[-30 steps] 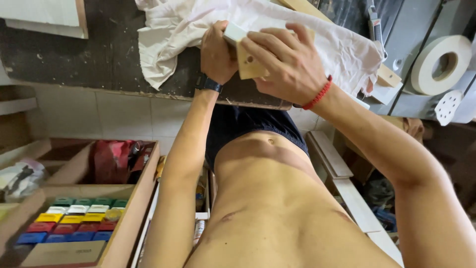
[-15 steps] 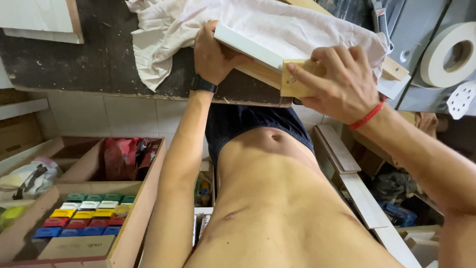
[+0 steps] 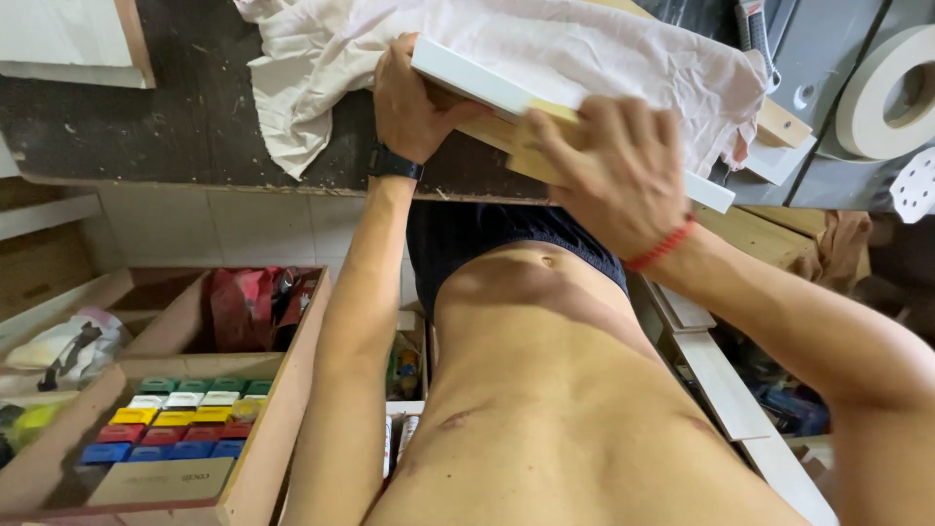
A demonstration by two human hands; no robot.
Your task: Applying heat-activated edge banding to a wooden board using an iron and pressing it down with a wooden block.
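The right hand is smeared by motion blur, so its fingers cannot be separated, and whatever block sits in its grip is covered almost entirely. The long white strip is hidden mid-length beneath that hand, and its near end is masked by the left hand. The pale cloth is cut off by the top edge. The tape roll is sliced by the right edge. In the wooden tray, the coloured boxes are too small for detail, and the tray is clipped at the bottom. The right forearm is lost at the corner.
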